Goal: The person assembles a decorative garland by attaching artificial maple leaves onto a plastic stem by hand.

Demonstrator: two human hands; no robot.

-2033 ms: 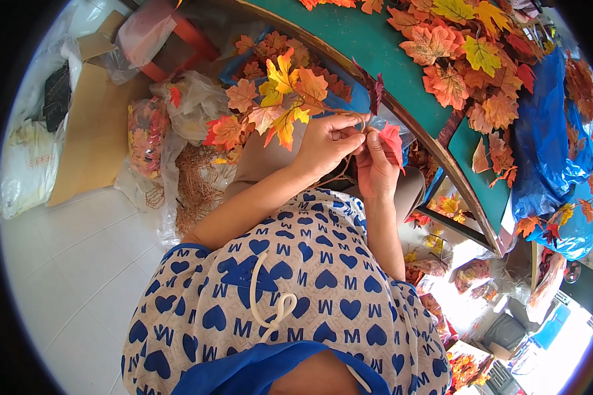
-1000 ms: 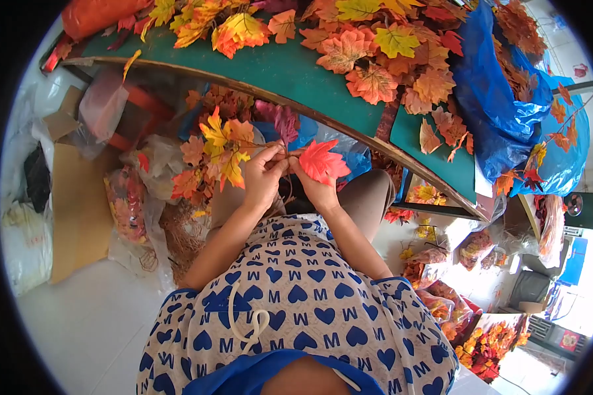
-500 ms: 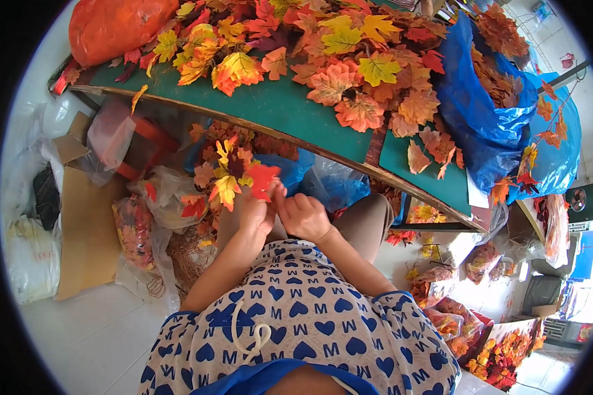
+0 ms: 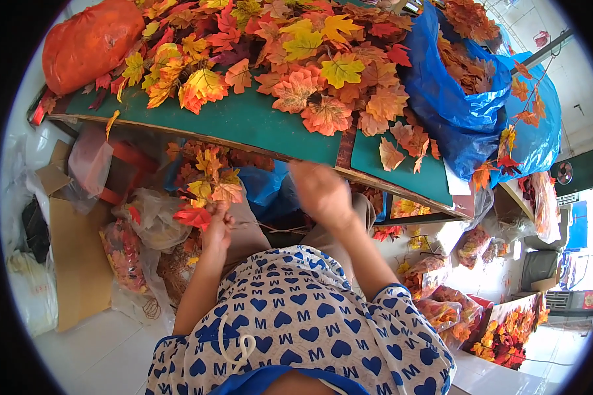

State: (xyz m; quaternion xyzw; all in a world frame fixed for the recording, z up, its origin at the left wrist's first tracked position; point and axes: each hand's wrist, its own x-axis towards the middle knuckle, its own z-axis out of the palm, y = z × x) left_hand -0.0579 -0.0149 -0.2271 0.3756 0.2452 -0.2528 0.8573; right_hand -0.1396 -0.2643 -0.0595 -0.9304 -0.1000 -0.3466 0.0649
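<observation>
My left hand (image 4: 219, 227) is closed around the stem of an artificial maple leaf spray (image 4: 207, 187), just below the near edge of the table. The spray carries yellow, orange and peach leaves, with a red leaf (image 4: 192, 217) beside my fingers. A thin stem (image 4: 280, 230) runs out from that hand to the right, across my lap. My right hand (image 4: 321, 194) is raised near the table edge, smeared by motion, so its fingers do not show clearly. A big heap of loose artificial maple leaves (image 4: 303, 85) lies on the green tabletop (image 4: 257, 122) ahead.
An orange-red bag (image 4: 92, 46) sits at the table's far left. At the right, a blue plastic bag (image 4: 451, 99) holds brown-orange leaves. Cardboard (image 4: 82, 263) and clear bags of leaves stand on the floor at left. More bagged leaves (image 4: 441, 309) lie at right.
My hands were together at the spray; now they are apart. The right has moved up and right toward the table edge, and the left has shifted left and lower with the spray.
</observation>
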